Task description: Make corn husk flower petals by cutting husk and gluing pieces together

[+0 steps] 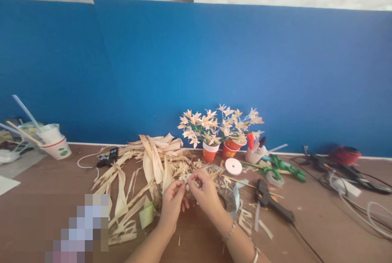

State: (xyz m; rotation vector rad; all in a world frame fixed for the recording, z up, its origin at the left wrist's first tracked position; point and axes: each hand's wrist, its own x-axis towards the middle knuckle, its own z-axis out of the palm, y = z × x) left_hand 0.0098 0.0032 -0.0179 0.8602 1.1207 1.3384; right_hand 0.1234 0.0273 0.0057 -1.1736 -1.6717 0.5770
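Observation:
My left hand (pixel 174 199) and my right hand (pixel 203 191) meet fingertip to fingertip above the brown table. Both are closed in a pinch around something small and pale, too hidden by the fingers to name. Just beyond and left of them spreads a heap of dried corn husks (pixel 153 157), with torn strips running toward me. A green piece of material (pixel 147 215) lies left of my left hand. Behind my hands, pale husk flowers on green stems (pixel 205 122) stand in red paper cups (pixel 210 152). A white spool (pixel 233 166) lies near my right hand.
A black glue gun (pixel 274 203) with its cord lies to the right. Farther right are tangled cables (pixel 333 181) and a red object (pixel 346 155). At the left stands a white cup (pixel 57 149) holding sticks. A blue panel (pixel 183 63) closes off the back.

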